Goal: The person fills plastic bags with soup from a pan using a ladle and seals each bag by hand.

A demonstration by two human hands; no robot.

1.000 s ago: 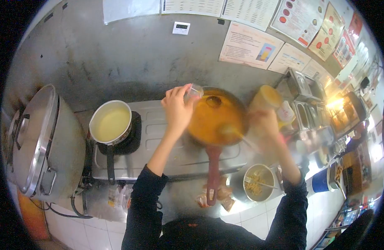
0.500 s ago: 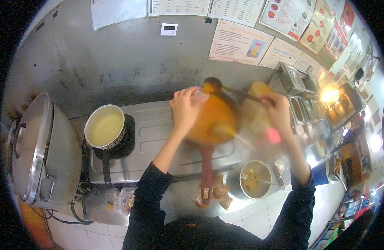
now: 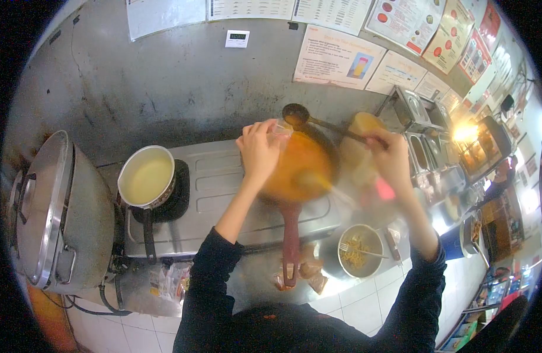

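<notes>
My left hand grips a small clear plastic cup above the far left edge of a frying pan. Orange sauce fills the pan, whose dark red handle points toward me. My right hand is closed round the handle of a dark ladle; its bowl is beside the cup, with some orange-brown liquid in it. A spatula with a pale handle rests in the sauce, blurred by steam. Below my right forearm stands a metal bowl holding noodles and a fork.
On the left burner stands a small pot of pale yellow liquid, next to a large lidded pot. Plastic packets lie at the counter's front. Metal containers stand at right. A timer hangs on the wall.
The ladle's bowl has tipped and shifted slightly up and left beside the cup. My left hand with the cup has moved a little left. The view has shifted slightly.
</notes>
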